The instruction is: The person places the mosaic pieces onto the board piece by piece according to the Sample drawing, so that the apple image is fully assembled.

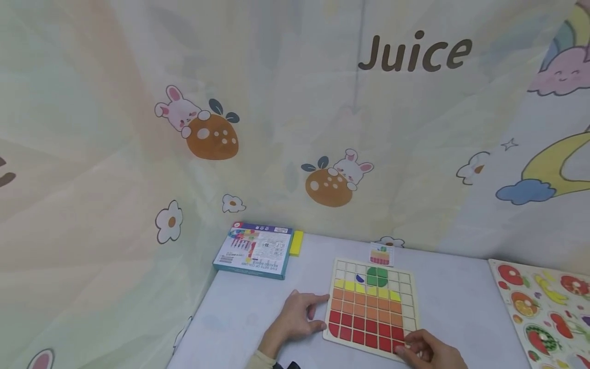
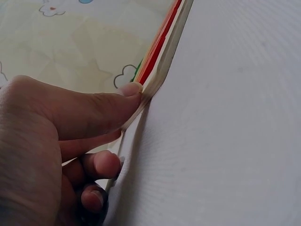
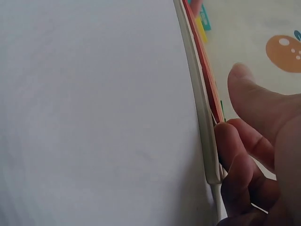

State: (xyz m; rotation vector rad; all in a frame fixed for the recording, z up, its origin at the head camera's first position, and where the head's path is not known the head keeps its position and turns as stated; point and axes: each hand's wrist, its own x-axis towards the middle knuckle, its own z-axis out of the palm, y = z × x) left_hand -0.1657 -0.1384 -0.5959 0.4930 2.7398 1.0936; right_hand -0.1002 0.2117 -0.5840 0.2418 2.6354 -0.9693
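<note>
Nearest the viewer, two bare hands rested on a pale, white-covered table (image 1: 258,307), one at each side of a square wooden grid board filled with coloured tiles (image 1: 372,307). The board lay flat on the table just ahead of the person. Its tiles ran in rows from deep red at the near edge through orange to yellow, with green pieces and one small blue piece near the top; the far rows and right column stood unfilled.

The right hand (image 1: 426,351) sat at the board's near right corner, its fingers curled against the edge; the wrist view showed the bent fingers (image 3: 235,155) pressed to the board's pale rim with the thumb raised clear above the tiles. The left hand (image 1: 295,318) lay at the board's left edge, forefinger stretched along the table toward it. From the left wrist, the thumb tip (image 2: 129,92) touched the board's rim while the other fingers curled loosely under, holding nothing.

Just beyond the board lay a small picture card (image 1: 381,254). Farther left sat a flat blue box (image 1: 253,250) with a yellow block (image 1: 296,243) beside it. At the right edge lay a wooden fruit puzzle board (image 1: 548,307). Behind everything hung a pastel cartoon backdrop (image 1: 276,128).
</note>
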